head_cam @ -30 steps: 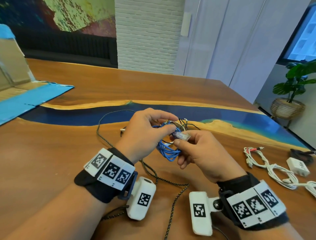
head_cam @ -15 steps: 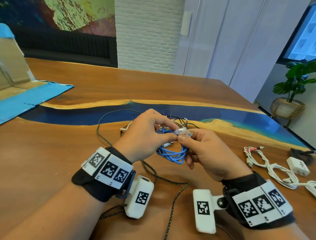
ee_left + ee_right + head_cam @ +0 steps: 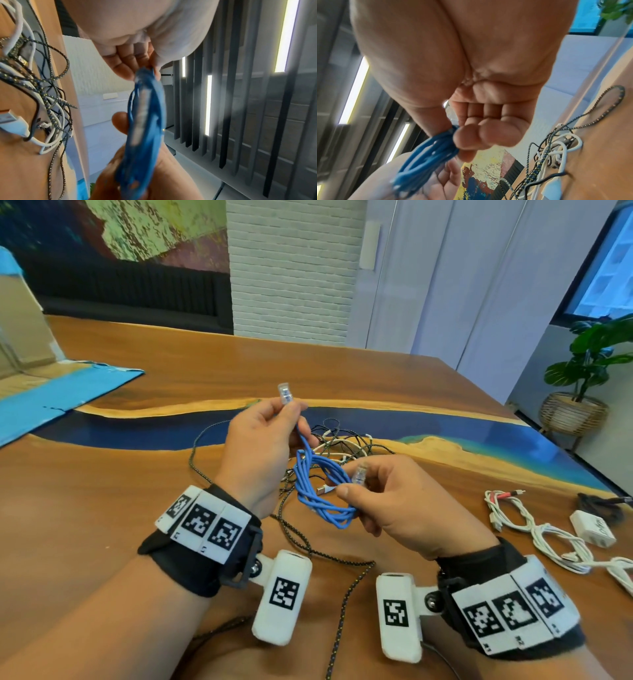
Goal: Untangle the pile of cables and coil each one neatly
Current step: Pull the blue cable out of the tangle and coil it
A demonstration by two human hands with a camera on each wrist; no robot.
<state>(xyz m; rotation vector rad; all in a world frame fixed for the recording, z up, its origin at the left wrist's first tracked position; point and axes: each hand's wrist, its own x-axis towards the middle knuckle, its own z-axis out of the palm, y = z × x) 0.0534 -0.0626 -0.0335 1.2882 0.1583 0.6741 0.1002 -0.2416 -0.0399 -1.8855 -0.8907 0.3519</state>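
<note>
Item: blue Ethernet cable [image 3: 320, 484], held clear above the table [image 3: 102, 491], its loops hanging between my two hands.

Left hand [image 3: 263, 446]: raised, fingers and thumb pinched on the cable just below one clear plug [image 3: 285, 394], which points up and away from me.

Right hand [image 3: 404, 501]: lower and nearer me, thumb and forefinger closed on the second plug [image 3: 360, 473]; the loops' bottom passes under its curled fingers.

Axis: the coil's long line slants from upper left to lower right.

Remaining pile [image 3: 346, 445]: black, white and braided cables, on the table just beyond the coil, apart from it.

Judgement: coil is loose; ends need tucking.
</note>
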